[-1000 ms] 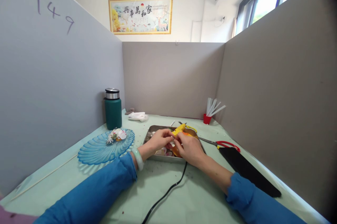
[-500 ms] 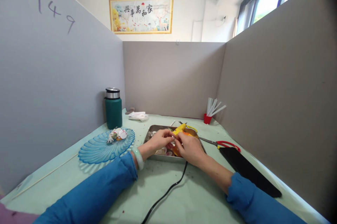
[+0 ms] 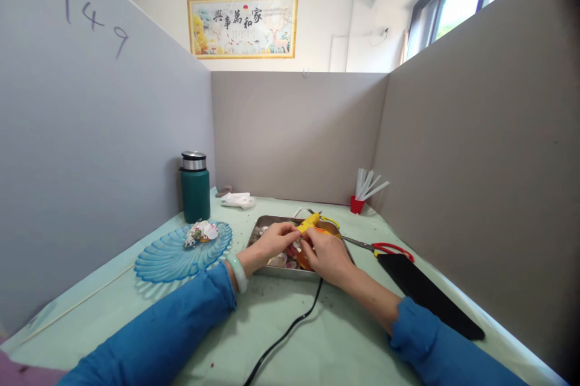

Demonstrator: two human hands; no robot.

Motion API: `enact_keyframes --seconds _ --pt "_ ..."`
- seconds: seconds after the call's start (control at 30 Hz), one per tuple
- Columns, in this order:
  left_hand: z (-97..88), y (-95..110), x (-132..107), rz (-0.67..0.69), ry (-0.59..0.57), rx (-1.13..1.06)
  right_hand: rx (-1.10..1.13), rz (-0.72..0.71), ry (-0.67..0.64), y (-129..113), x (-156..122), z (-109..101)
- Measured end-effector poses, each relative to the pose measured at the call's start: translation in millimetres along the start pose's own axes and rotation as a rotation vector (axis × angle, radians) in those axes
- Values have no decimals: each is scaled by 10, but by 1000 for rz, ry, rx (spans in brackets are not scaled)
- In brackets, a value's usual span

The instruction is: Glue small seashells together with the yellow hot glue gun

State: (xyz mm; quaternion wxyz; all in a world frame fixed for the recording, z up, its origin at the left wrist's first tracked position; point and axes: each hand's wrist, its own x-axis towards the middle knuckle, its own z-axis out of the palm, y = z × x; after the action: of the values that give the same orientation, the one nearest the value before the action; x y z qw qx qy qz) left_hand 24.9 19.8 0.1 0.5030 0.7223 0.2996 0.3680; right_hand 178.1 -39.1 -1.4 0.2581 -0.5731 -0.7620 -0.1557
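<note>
Both of my hands meet over a metal tray (image 3: 263, 223) that holds several small shells. My right hand (image 3: 327, 256) is wrapped round a yellow and orange glue gun (image 3: 309, 222), whose black cord (image 3: 281, 337) trails toward me. My left hand (image 3: 272, 242) has its fingers pinched together right at the gun's front, on a small pale piece that is too small to name. A pale green bangle (image 3: 237, 272) sits on my left wrist.
A blue shell-shaped glass plate (image 3: 172, 256) with a few shells lies left of the tray. Behind it stands a green flask (image 3: 194, 188). Red-handled scissors (image 3: 385, 247), a black flat case (image 3: 426, 295) and a red cup of white sticks (image 3: 357, 202) are on the right. Grey partitions enclose the table.
</note>
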Motion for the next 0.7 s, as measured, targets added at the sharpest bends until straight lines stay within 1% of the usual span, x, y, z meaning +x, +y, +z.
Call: enact_keyframes --seconds 0.37,0.7 --pt "14 45 -19 -15 16 20 -30 10 -22 -4 -2 -3" --pt "2 0 2 -13 15 23 -29 21 -43 -15 1 -24"
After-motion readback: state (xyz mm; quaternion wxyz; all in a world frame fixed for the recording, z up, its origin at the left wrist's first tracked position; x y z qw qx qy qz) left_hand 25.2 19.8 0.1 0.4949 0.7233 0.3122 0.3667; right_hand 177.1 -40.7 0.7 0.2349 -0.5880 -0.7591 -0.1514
